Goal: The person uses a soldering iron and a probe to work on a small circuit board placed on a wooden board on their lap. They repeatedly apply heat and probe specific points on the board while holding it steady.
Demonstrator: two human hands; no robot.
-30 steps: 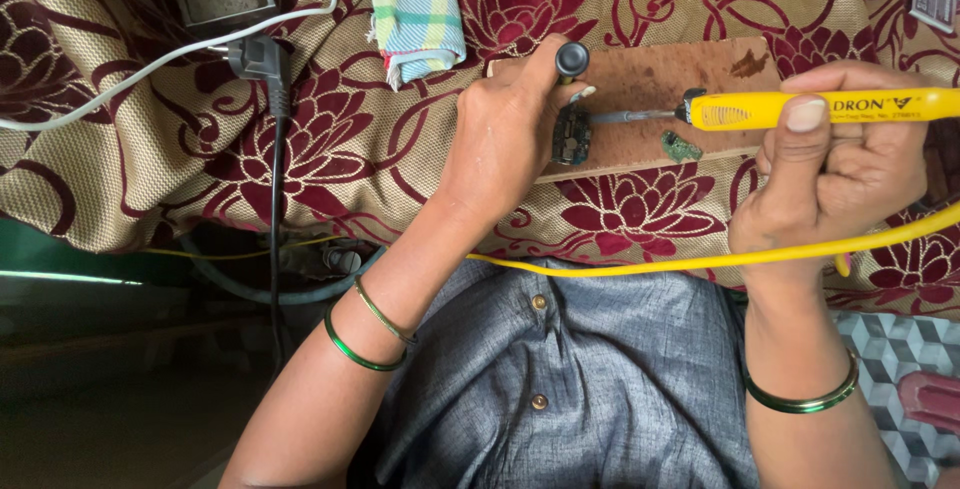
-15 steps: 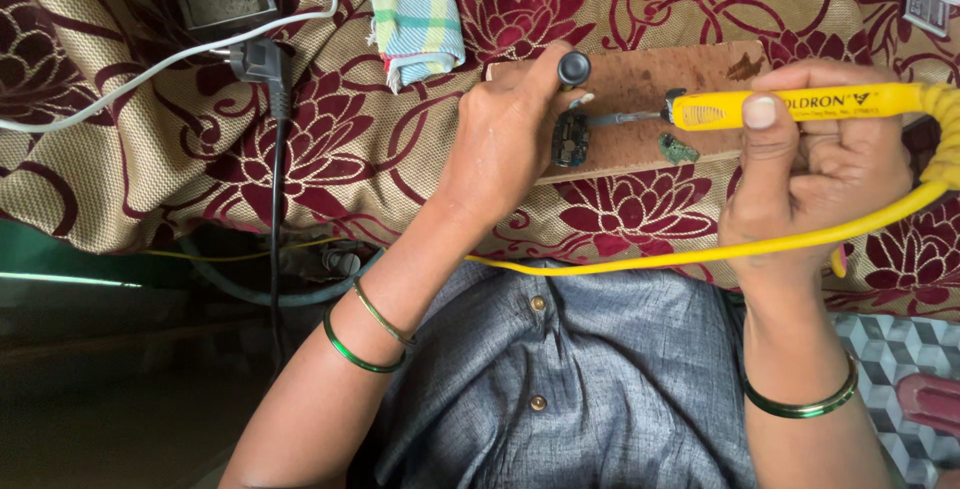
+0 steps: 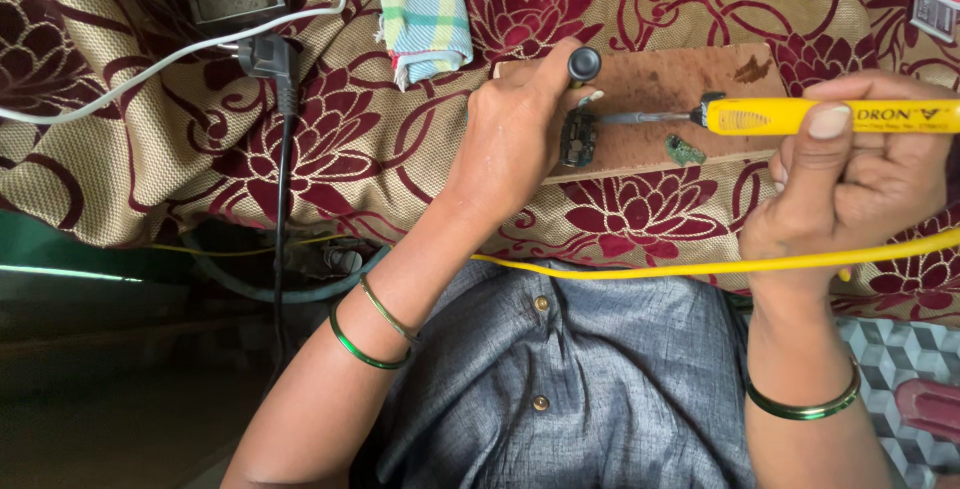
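A small dark circuit board (image 3: 578, 139) lies on the left part of a brown wooden board (image 3: 668, 84), which rests on a maroon and beige flowered cloth (image 3: 330, 139) near its front edge. The left hand (image 3: 515, 129) sits over the wooden board's left end, fingers pressing down beside the circuit piece, thumb up against a round black knob (image 3: 584, 63); its hold is a closed pinch, though I cannot tell exactly what the fingertips trap. The right hand (image 3: 855, 174) is wrapped firmly round the yellow handle of a soldering iron (image 3: 800, 116), held level, its metal tip touching or just over the circuit board. A second small green board fragment (image 3: 685, 150) lies just under the iron's shaft. The iron's yellow cable (image 3: 640, 269) runs along the cloth's front edge, over a grey shirt (image 3: 580, 389). Toward the far left, a checked rag (image 3: 425, 19), a black plug (image 3: 265, 54) and a white cable (image 3: 150, 64) lie on the cloth.
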